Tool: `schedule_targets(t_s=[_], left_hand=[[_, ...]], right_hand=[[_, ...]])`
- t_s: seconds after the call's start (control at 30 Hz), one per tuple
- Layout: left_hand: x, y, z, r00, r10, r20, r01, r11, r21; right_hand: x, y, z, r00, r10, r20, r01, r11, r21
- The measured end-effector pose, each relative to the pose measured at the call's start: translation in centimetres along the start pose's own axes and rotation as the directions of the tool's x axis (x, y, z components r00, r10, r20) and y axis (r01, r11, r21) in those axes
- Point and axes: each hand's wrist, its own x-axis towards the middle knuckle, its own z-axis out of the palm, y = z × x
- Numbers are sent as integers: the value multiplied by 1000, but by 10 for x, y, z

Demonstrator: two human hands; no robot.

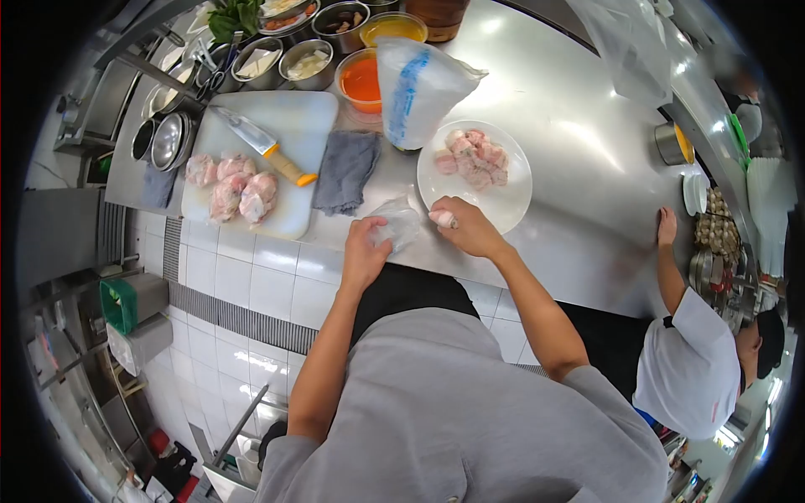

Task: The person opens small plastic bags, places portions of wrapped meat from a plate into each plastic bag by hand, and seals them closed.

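My left hand (pixel 367 251) grips a clear plastic bag (pixel 397 223) at the table's front edge. In my right hand (pixel 471 226) is a pale piece of raw meat (pixel 442 219), held beside the bag, over the near rim of a white plate (pixel 517 194). More raw meat pieces (pixel 475 158) are heaped on that plate. Several bagged portions of meat (pixel 231 186) rest on a white cutting board (pixel 303 109) to the left. Across the board lies a knife (pixel 262 144) with a wooden, yellow-ended handle. A grey cloth (pixel 346 171) is between board and bag.
Behind the plate stands a large white bag with blue print (pixel 423 88). A tub of orange liquid (pixel 360 80), metal bowls (pixel 309 64) and greens (pixel 235 18) line the back left. At the right, another person (pixel 689 360) rests a hand on the steel table (pixel 587 193).
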Motion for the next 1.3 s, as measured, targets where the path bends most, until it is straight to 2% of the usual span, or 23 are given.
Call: schedule_targets(t_s=[0.03,0.07,0.13,0.17,0.23,0.27,0.3,0.33,0.37,0.4,0.43,0.6,0.67,0.73,0.8,0.87,1.03,1.07,1.1,1.13,1.17,1.23,1.3], left_hand=[[2,1,0,999,-30,11,30,999,-13],[4,2,0,998,-60,23,60,998,-28],[7,7,-2,996,-81,47,83,995,-45],[8,9,-2,992,-101,76,105,993,-60],[12,10,1,977,-164,135,184,972,-150],[15,10,2,955,-215,204,260,937,-232],[17,14,1,956,-216,198,259,938,-231],[19,18,-2,926,-304,225,365,875,-317],[20,21,-5,885,-387,260,463,793,-397],[21,15,-4,885,-392,252,464,791,-399],[22,7,-3,882,-390,265,469,784,-407],[21,4,-13,873,-379,307,481,775,-410],[19,12,-20,909,-319,268,406,825,-393],[16,-2,-18,928,-303,219,366,854,-371],[17,-20,-15,945,-283,167,324,881,-345],[21,-38,-9,978,-168,122,184,975,-128],[25,-25,-9,985,-158,70,158,987,3],[26,-26,-8,992,-119,36,117,992,55],[27,-26,-8,992,-119,37,117,992,55],[27,-25,-9,992,-118,41,119,993,-22],[26,-24,-10,992,-118,46,122,988,-99],[28,-30,-5,993,-110,36,113,988,-108],[31,-34,2,995,-95,28,98,988,-118]], right_hand=[[2,-12,-9,996,40,76,-50,988,145],[4,-25,-14,996,35,80,-47,988,144],[10,-50,-14,986,103,131,-156,848,506],[16,-57,-5,986,101,136,-156,849,504],[27,-69,17,987,52,150,-158,317,935],[33,-66,28,987,47,153,-160,317,935],[42,-59,40,992,46,114,-122,506,854],[49,-49,52,997,36,75,-80,674,734],[54,-37,63,996,29,79,-78,674,734],[58,-25,76,992,-118,-38,120,840,529],[61,-24,81,951,-290,-111,309,912,269],[69,-22,83,926,-365,102,346,924,161],[69,-20,77,896,-413,161,398,910,119],[64,-35,61,867,-385,316,397,917,31],[63,-34,63,843,-433,318,464,885,-25],[65,-30,69,818,-477,321,526,847,-81],[72,-33,87,905,-307,294,402,842,-358],[73,-34,82,906,-306,293,401,843,-360],[74,-46,69,899,-274,342,368,895,-251],[76,-54,59,886,-246,394,323,936,-140],[77,-54,51,885,-245,395,321,937,-138],[78,-49,38,869,-415,270,439,898,-29],[78,-44,38,875,-418,243,444,894,-61]])
